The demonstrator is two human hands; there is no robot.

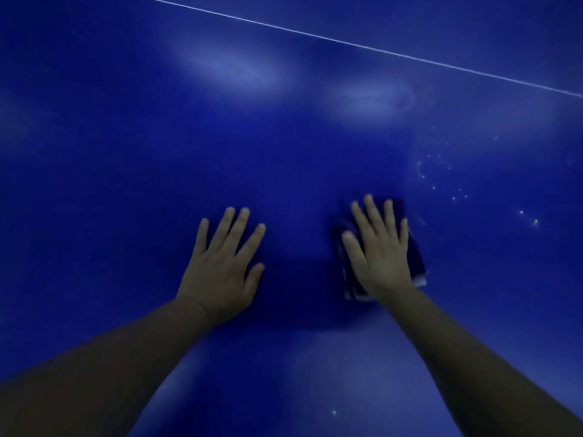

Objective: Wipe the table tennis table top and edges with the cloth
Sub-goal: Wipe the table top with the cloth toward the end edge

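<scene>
So the right hand (pixel 380 247) is spread flat, fingers straight, pressing down on a folded dark blue cloth (pixel 415 260) that's lying on the blue table tennis table top (pixel 126 152). The left hand (pixel 225 260) is flat and splayed too, holding nothing, just planted on the bare surface beside it like a brace. Looks like mid-wipe on the top. There's a scatter of tiny pale droplets (pixel 441 175) just right of the cloth, so I'd push it that way next; no edges in view yet, only a thin white line (pixel 347 42) farther out
</scene>
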